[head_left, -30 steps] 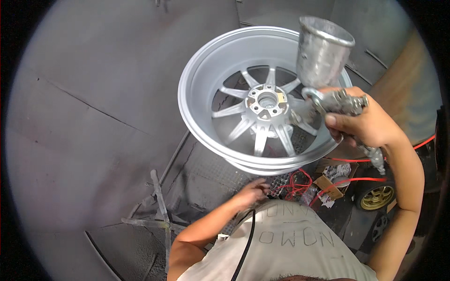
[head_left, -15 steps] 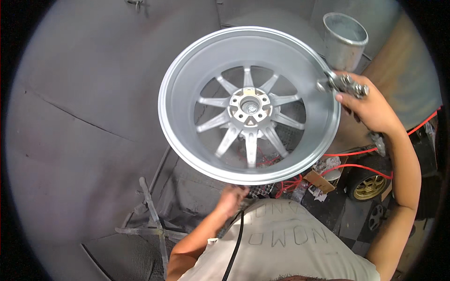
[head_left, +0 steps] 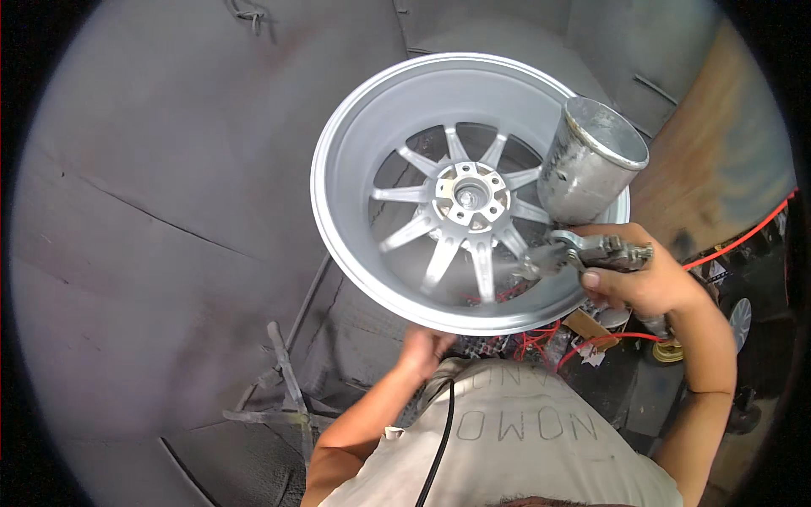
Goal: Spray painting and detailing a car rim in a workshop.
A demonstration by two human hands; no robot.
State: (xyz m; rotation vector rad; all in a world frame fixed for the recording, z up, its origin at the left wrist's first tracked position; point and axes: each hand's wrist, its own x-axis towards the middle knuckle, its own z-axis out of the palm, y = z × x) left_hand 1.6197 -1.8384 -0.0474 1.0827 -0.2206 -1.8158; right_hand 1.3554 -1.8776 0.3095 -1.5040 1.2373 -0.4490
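Observation:
A silver alloy wheel rim (head_left: 342,253) faces me with its hollow inner side, its spokes (head_left: 439,264) and bolt-holed hub (head_left: 448,193) showing. My right hand (head_left: 646,283) is closed around a spray gun (head_left: 583,252) at the rim's right side. The gun's grey metal cup (head_left: 587,173) stands on top, tilted, covering part of the rim. Its nozzle points left into the barrel, where a pale haze hangs before the lower spokes. My left hand (head_left: 422,351) is at the rim's near lower edge, its fingers partly hidden beneath it.
Grey, paint-dusted sheeting (head_left: 169,169) encloses the left and back. A coated metal stand (head_left: 291,380) is at lower left. A red hose (head_left: 743,232) runs along the right. Below the rim lie a cardboard box (head_left: 587,328) and tangled red hose.
My right hand has brought the spray gun down and left, from the rim's upper right to its lower right. The rim sits slightly farther right, its spokes turned. My left hand has moved slightly right.

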